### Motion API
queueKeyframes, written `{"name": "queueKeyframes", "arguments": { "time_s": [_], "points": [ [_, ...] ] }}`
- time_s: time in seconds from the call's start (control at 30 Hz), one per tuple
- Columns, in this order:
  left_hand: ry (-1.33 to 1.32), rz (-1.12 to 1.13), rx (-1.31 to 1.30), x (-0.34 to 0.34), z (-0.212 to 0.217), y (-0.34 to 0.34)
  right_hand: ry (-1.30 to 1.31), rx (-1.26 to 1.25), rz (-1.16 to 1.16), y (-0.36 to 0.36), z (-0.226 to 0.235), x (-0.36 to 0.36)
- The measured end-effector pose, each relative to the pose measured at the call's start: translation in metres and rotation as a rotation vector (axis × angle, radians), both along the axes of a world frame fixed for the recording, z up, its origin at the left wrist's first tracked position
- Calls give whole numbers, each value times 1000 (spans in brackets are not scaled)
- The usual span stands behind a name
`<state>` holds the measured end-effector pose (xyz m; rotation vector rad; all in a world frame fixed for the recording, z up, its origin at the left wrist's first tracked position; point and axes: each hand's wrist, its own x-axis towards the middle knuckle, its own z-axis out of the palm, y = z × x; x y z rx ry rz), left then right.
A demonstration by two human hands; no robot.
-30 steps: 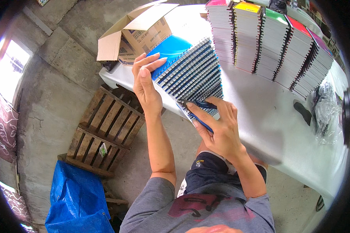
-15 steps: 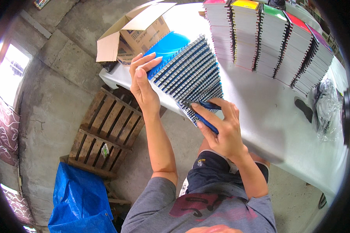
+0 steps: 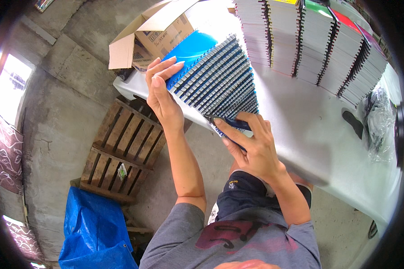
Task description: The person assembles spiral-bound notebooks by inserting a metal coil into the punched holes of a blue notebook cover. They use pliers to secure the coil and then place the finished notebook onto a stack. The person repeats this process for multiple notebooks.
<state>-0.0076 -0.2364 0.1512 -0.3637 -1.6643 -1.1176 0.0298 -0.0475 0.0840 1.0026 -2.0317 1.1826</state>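
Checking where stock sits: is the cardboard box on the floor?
No, the open cardboard box sits on the white table, beside the blue notebooks.

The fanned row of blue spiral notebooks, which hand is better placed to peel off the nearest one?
Probably the right hand: its fingers already pinch the near end of the blue spiral notebooks. The left hand lies flat against the far end, bracing them.

From my remote seat I saw the person's body filling the lower middle of the frame. They wore a grey short-sleeved T-shirt (image 3: 238, 242) with a dark red and black print across the chest. The sleeves ended above the elbows, leaving both forearms bare. Dark navy shorts (image 3: 244, 195) showed above it, carrying a small white marking. I noticed no watch, gloves or rings.
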Motion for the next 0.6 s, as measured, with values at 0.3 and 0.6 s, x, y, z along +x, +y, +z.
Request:
{"name": "queueKeyframes", "arguments": {
  "time_s": [0.3, 0.6],
  "points": [
    [13, -2, 2, -1, 0, 0, -1115, -588, 671, -1, 0, 8],
    [1, -2, 2, -1, 1, -2, -87, -42, -51, 5, -12, 5]
  ]
}}
